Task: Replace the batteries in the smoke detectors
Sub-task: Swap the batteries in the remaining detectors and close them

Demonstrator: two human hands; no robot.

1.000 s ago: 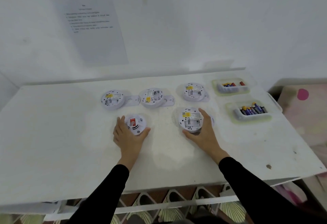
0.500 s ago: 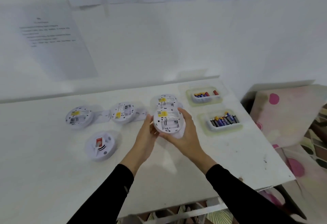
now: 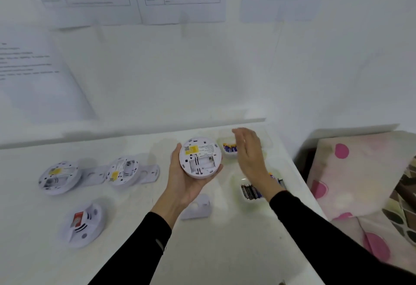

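My left hand (image 3: 182, 180) holds a round white smoke detector (image 3: 200, 157) above the table, back side up, with a yellow label and an empty battery bay showing. My right hand (image 3: 249, 152) hovers with relaxed fingers, holding nothing, above the far tray of batteries (image 3: 230, 148). A nearer tray of batteries (image 3: 253, 191) lies partly under my right forearm. Two more detectors lie back side up at the left (image 3: 59, 176) and centre left (image 3: 122, 171). A fourth detector (image 3: 82, 225) lies face up near the front left, showing a red patch.
A white mounting plate (image 3: 198, 207) lies on the white table (image 3: 225, 251) below my left wrist. Two other plates sit beside the back detectors. Printed sheets hang on the wall behind. A dotted pink cushion (image 3: 360, 172) is beyond the table's right edge.
My right hand has let go of the detector and moved right, over the battery trays. My left hand now holds the detector alone. The camera has swung further to the right.
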